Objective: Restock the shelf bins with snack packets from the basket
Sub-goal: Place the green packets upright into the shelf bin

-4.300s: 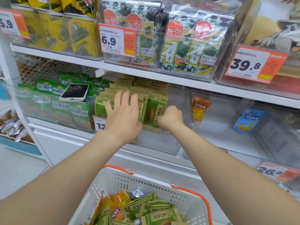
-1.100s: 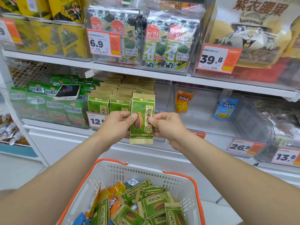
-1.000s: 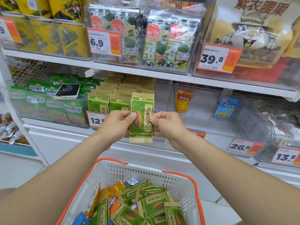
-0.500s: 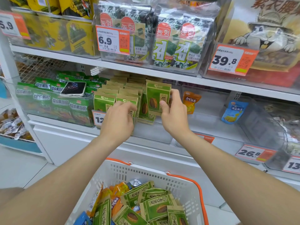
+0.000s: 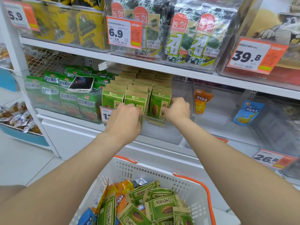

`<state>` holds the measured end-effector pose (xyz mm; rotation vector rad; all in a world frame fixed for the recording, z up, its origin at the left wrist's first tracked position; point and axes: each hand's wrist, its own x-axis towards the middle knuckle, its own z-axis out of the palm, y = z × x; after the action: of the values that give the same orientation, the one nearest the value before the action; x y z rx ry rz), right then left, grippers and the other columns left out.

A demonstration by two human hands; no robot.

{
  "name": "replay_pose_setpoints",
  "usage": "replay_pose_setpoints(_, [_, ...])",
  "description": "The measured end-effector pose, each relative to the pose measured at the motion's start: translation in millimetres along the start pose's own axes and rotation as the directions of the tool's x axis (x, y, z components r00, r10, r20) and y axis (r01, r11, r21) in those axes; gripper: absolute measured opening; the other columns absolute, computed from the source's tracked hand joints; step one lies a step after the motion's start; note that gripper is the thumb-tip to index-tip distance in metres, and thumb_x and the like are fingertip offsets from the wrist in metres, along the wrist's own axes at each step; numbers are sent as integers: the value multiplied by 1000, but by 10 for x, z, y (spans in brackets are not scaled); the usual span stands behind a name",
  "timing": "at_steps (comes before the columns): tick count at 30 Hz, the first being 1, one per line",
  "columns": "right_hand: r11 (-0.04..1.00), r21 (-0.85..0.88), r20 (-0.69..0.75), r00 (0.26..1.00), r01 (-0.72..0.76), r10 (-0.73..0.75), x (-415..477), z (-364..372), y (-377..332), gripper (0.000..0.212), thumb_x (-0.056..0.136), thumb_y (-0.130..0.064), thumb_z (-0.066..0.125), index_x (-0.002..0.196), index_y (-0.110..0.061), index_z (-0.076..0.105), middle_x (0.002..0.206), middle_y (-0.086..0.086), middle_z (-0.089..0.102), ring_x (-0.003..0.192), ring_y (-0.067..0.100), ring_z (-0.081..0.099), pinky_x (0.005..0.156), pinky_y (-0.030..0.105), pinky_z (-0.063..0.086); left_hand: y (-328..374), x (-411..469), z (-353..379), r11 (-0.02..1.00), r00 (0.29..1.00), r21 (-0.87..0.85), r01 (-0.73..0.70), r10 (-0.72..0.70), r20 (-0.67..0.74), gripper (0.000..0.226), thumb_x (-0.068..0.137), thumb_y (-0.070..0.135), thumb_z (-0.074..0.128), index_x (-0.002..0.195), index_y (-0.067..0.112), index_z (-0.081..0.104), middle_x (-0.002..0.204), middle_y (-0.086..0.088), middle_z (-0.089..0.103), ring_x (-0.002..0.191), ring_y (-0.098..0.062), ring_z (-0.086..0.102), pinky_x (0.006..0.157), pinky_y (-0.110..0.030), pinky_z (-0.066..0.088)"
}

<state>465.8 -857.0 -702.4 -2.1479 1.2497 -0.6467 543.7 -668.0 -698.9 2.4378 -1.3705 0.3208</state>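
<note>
A clear shelf bin (image 5: 164, 135) on the middle shelf holds upright rows of green sunflower seed packets (image 5: 113, 96). The front packet of the right row (image 5: 158, 103) stands at the bin's front. My right hand (image 5: 177, 109) grips its right edge with curled fingers. My left hand (image 5: 125, 119) has its fingers curled over the front packet of the middle row (image 5: 135, 99). Below, a white basket with orange handles (image 5: 162, 174) holds several green, orange and blue snack packets (image 5: 160, 207).
A phone (image 5: 82, 83) lies on green packets in the left bin (image 5: 65, 101). The bin to the right (image 5: 227, 127) holds one orange packet (image 5: 202, 101), and a blue packet (image 5: 247, 112) stands further right. Seaweed packs (image 5: 191, 38) fill the shelf above.
One second ago both hands held a green packet in front of the shelf. They carried it up into the bin's right row and now it stands lower at the row's front.
</note>
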Motion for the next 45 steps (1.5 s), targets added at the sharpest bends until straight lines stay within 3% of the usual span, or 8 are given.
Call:
replay_pose_setpoints(6, [995,104,61,998,7,-14,6,10,-49,22,89,-30,81,90,-10,73,87,11,72,85,27,64,70,30,44,2,-3,19,999,1000,-43,-12,12,2,34,90,6,55,116,14,75,107,-9,64,102,-35,61,82,-47,56])
replay_pose_setpoints(19, [960,-209,126,978,187,-163,-364,-217,-130,9,96,-10,58,93,-7,49,99,13,55,90,38,57,70,37,42,-7,-94,87,998,994,-60,-21,14,-110,11,91,14,58,97,19,50,95,-1,48,73,-27,52,55,-42,50])
replay_pose_setpoints(23, [812,-371,98,889,451,-448,-544,-259,-142,23,93,-13,58,115,-4,58,110,16,63,102,38,60,73,40,46,-41,-170,120,999,998,54,3,-6,64,12,93,34,55,89,22,56,76,1,61,72,-29,61,59,-36,53])
replay_pose_setpoints(26, [638,-389,250,743,664,-621,-729,-289,-172,11,87,-16,53,91,-15,64,91,8,66,87,33,63,65,37,50,-53,-245,183,990,949,135,-40,-5,317,22,92,42,55,97,24,67,92,-4,67,85,-32,66,65,-34,47])
replay_pose_setpoints(31, [508,-311,768,527,803,-364,-1017,-38,84,17,82,-12,54,68,-17,60,70,6,61,68,30,59,56,34,50,-59,-423,426,985,691,120,-127,1,723,30,98,41,56,120,25,69,123,-6,65,109,-30,64,92,-42,56])
replay_pose_setpoints(37, [346,-356,924,383,868,-10,-1279,342,613,30,89,-3,58,63,-12,45,66,7,48,57,25,44,58,34,44,-4,-638,763,971,461,142,-193,-38,887,47,98,50,58,131,18,68,134,-6,65,104,-27,64,97,-41,54])
replay_pose_setpoints(40, [292,-350,936,349,890,58,-1436,522,827,6,94,-6,60,90,-10,59,91,7,58,71,25,55,59,34,45,17,-662,795,965,457,141,-222,-25,889,49,100,50,57,137,17,64,140,-4,59,119,-29,64,102,-44,54])
replay_pose_setpoints(45, [295,-217,976,206,931,68,-1744,896,1198,61,94,-5,67,148,-18,43,133,13,59,113,35,63,72,42,52,-10,-656,904,943,406,160,-293,-29,913,35,97,35,57,124,15,65,121,-4,71,92,-26,65,79,-38,55])
